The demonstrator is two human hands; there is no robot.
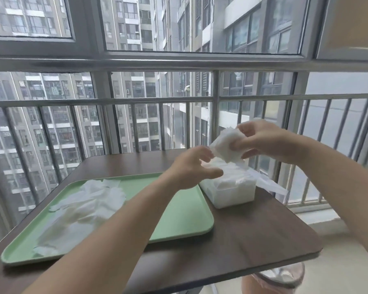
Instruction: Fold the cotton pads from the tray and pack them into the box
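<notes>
A green tray [185, 213] lies on the left of the dark table and holds a loose heap of white cotton pads [89, 202]. To its right stands a white box [234, 193], open on top, with white pads showing inside. My right hand [261, 141] is raised above the box and pinches a stack of folded cotton pads [226, 145]. My left hand [191, 168] hovers just left of that stack, over the box's near-left corner, fingers spread and holding nothing.
The dark wooden table [253, 236] ends in a rounded corner at the front right. A metal railing [136, 100] and window run close behind it. A clear plastic flap [270, 183] hangs from the box's right side. A transparent container [283, 276] sits below the table edge.
</notes>
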